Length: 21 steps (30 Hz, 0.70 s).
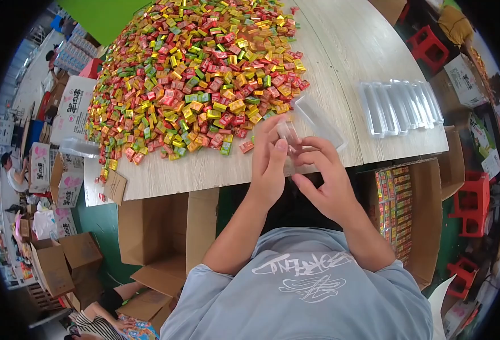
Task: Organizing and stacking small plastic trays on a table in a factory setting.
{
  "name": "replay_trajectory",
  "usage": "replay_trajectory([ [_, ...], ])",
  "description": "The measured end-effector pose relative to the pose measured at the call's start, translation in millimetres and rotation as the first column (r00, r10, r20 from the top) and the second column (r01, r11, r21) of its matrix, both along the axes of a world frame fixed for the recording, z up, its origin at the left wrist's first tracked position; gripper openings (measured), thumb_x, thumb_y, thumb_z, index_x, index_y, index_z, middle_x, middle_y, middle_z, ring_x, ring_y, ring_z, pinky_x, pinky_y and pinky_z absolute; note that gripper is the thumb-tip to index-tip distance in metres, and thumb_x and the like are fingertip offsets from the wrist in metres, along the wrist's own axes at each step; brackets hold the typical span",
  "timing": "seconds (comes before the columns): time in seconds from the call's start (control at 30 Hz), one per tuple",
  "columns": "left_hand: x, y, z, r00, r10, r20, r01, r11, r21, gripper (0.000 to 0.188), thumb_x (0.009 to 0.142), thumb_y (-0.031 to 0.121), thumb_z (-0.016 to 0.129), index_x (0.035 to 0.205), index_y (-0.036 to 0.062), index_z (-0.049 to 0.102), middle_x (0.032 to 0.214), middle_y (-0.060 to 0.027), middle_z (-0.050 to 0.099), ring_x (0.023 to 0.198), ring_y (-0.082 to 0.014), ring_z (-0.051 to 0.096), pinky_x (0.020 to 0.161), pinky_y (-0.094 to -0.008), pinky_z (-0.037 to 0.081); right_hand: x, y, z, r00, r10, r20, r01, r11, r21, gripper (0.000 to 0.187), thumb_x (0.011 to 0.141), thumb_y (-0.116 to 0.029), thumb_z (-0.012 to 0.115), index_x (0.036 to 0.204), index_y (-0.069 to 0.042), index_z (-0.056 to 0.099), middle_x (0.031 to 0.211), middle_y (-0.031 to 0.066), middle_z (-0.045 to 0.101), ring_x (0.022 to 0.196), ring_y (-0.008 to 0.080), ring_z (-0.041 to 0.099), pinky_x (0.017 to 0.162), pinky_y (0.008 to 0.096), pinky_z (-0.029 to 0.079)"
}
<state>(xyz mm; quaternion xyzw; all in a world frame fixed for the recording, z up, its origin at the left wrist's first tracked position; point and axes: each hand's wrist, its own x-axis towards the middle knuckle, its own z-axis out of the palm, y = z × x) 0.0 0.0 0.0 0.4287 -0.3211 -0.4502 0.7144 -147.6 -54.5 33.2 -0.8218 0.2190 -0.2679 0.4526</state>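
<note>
While you held a clear plastic piece (pixel 288 132) near the bench (pixel 193 180), your left hand (pixel 269 161) had its fingers around it; I couldn't tell if your right hand (pixel 325 173) gripped too. It seemed light, thin and slick, best pinched by its edges.

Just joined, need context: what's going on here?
A person holds a clear piece in the left hand; the right hand is close against it, grip unclear. A clear tray lies on the table just past the hands, beside a heap of small, colourful pieces. A row of clear trays sits farther right, and a box below the table edge holds rows of colourful packs.
</note>
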Motion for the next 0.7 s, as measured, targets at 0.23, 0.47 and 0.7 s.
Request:
replay_trajectory([
  [0.23,29,26,24,0.729,0.389,0.563,-0.301,0.921,-0.245,0.046,0.096,0.016,0.052,0.138,-0.0006,0.041,0.125,-0.0139,0.055,0.104,-0.0195,0.055,0.087,-0.0324,0.042,6,-24,28,0.947,-0.32,0.007,0.273,0.796,-0.54,0.027,0.082,0.001,0.065,0.108,-0.003,0.061,0.128,0.0179,0.058,0.116,0.0365,0.057,0.097,0.0406,0.046],
  [0.47,142,104,21,0.277,0.71,0.648,-0.688,0.617,-0.383,0.031,0.091,0.008,0.059,0.121,-0.0003,0.053,0.111,-0.0106,0.056,0.096,-0.0178,0.053,0.084,-0.032,0.044,-12,-58,6,0.864,-0.404,-0.302,0.092,0.714,-0.694,0.025,0.093,-0.013,0.059,0.115,-0.003,0.061,0.132,0.0199,0.057,0.12,0.0396,0.053,0.103,0.0448,0.04],
  [0.7,310,192,65,-0.239,0.483,0.842,-0.857,0.303,-0.417,0.038,0.088,0.012,0.064,0.123,0.0029,0.053,0.116,-0.0116,0.056,0.104,-0.0244,0.054,0.091,-0.0376,0.045,-5,-54,6,0.882,-0.348,-0.317,0.065,0.756,-0.651,0.029,0.093,-0.015,0.058,0.12,-0.003,0.058,0.136,0.0198,0.053,0.122,0.0407,0.051,0.103,0.0468,0.039],
])
